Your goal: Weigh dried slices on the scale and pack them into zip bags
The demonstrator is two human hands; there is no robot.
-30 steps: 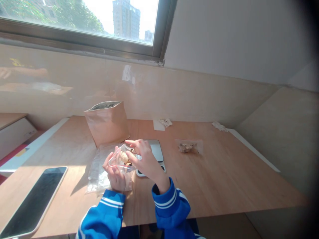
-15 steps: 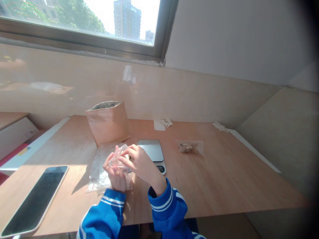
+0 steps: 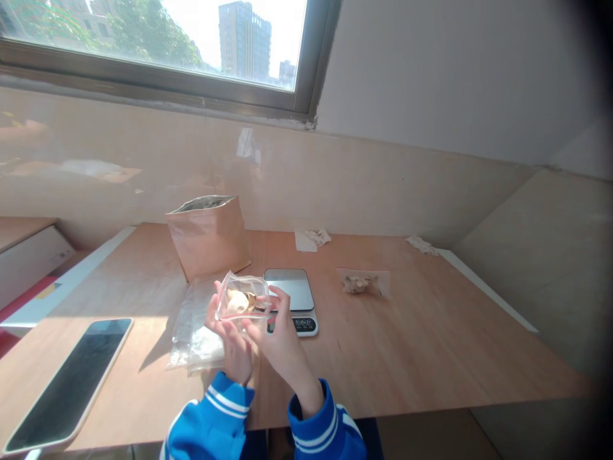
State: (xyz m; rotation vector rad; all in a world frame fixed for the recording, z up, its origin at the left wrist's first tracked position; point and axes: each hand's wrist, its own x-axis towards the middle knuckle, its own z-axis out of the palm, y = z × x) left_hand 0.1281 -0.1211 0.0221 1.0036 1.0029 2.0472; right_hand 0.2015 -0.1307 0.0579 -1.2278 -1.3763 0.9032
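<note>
Your two hands share one load. The left hand point(image 3: 234, 351) grips the left side and underside of a clear zip-lock bag point(image 3: 245, 286); the right hand point(image 3: 282, 335) pinches its right edge between thumb and fingers. The bag is held up in front of you, its mouth apparently gaping towards you and red lines along its edges, by the left edge of the digital scale point(image 3: 290, 287). Inside sit pale, dried-looking pieces point(image 3: 237, 302) with darker edges; their exact kind cannot be confirmed.

Recommended handling: tip the mouth further upwards, since pieces near the opening could slide out. Support the weight from below with the left hand and pinch only film with the right, leaving the zip track free of fragments. Avoid squeezing, as the pieces look brittle. Your right wrist is near the scale's buttons; guard against knocking them.

Surface: wooden table point(image 3: 421, 345), partly sunlit. Flat clear bags point(image 3: 191, 332) lie under and left of your hands. Behind them an open kraft stand-up pouch point(image 3: 208, 239) stands upright. A second filled bag point(image 3: 363, 283) lies right of the scale, and a smartphone point(image 3: 71, 380) at far left. Crumpled tissue point(image 3: 320, 237) lies near the wall.

Room: glossy wall point(image 3: 373, 179) with a paper scrap point(image 3: 246, 142) stuck to it; a window point(image 3: 158, 38) above, admitting daylight.
</note>
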